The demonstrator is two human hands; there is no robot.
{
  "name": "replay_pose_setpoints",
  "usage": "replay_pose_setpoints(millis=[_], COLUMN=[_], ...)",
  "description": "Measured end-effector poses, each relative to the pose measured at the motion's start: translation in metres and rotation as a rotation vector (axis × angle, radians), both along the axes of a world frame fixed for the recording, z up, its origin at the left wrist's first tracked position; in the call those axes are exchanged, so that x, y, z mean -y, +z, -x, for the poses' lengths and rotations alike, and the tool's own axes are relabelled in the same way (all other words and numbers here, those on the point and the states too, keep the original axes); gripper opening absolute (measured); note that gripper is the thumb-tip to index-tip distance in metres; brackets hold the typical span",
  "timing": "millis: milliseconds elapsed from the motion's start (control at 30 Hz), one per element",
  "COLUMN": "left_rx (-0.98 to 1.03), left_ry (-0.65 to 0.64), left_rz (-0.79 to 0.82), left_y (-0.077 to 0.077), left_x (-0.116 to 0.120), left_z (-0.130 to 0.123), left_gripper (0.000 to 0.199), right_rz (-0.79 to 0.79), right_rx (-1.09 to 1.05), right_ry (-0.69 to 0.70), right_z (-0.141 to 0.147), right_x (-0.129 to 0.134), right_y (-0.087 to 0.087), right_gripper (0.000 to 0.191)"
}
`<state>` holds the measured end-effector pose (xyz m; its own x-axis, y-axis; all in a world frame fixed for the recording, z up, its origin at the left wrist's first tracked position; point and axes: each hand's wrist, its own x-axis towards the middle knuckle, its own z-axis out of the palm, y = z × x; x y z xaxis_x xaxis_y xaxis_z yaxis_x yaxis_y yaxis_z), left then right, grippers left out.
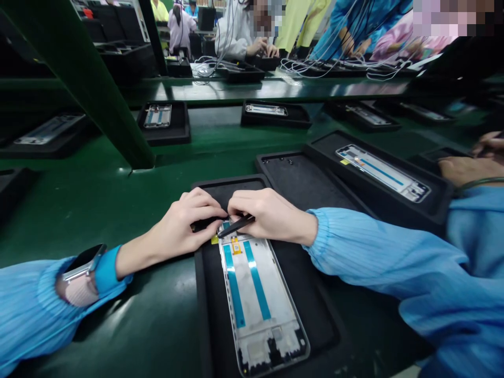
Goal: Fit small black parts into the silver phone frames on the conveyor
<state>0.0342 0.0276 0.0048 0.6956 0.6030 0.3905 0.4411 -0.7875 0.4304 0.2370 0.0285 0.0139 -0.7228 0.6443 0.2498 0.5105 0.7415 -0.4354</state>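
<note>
A silver phone frame (258, 278) with two blue strips and a small orange flex piece lies in a black foam tray (205, 315) in front of me. My right hand (268, 215) is closed on black tweezers (238, 226), whose tip points down-left at the frame's top end. My left hand (189, 220) is at the upper left corner of the frame, thumb and fingers pinched together. What those fingers hold, if anything, is hidden. A yellow tab (214, 239) shows just under the left fingertips. Both hands cover most of the frame's top end.
Right of my tray are another black tray (291, 176) with tiny dark parts and one holding a phone frame (386, 173). A co-worker's hand (472, 168) is at the right edge. A green post (94, 89) slants down to the green bench (165, 173). More trays stand behind.
</note>
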Motion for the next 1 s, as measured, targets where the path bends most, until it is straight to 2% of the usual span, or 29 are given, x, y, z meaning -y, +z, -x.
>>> replay_pose_setpoints(millis=[100, 200, 267, 367, 500, 700, 767, 900, 1000], left_rx=[-0.059, -0.155, -0.211, -0.244, -0.247, -0.391, -0.331, -0.095, -0.031], left_ry=[-0.05, -0.103, -0.113, -0.131, -0.158, -0.152, -0.143, -0.117, -0.109], left_rz=[-0.015, -0.038, -0.046, -0.035, -0.029, -0.088, -0.076, -0.034, -0.029], left_y=[0.002, 0.005, 0.007, 0.008, 0.012, 0.018, 0.015, 0.004, 0.001], left_x=[-0.001, -0.002, -0.002, -0.003, -0.004, 0.002, 0.002, 0.001, -0.001], left_z=[0.0, 0.0, -0.002, -0.004, -0.006, -0.004, -0.001, 0.002, 0.003], left_gripper=[0.019, 0.021, 0.021, 0.021, 0.02, 0.022, 0.025, 0.025, 0.021], right_rz=[0.072, 0.301, 0.469, 0.596, 0.585, 0.511, 0.494, 0.433, 0.404], right_rx=[-0.054, -0.124, -0.135, -0.14, -0.152, -0.168, -0.29, -0.564, -0.601], right_ry=[0.037, -0.011, -0.046, -0.075, -0.117, -0.139, -0.153, -0.357, -0.39], right_z=[-0.003, -0.007, -0.009, -0.01, -0.004, -0.001, -0.002, -0.005, -0.004], right_x=[-0.007, -0.019, -0.025, -0.027, -0.023, -0.02, -0.02, -0.018, -0.013], right_y=[0.002, 0.002, 0.001, 0.001, 0.003, 0.004, 0.003, 0.0, -0.001], right_gripper=[0.01, 0.005, 0.013, 0.015, 0.008, 0.005, 0.017, 0.051, 0.054])
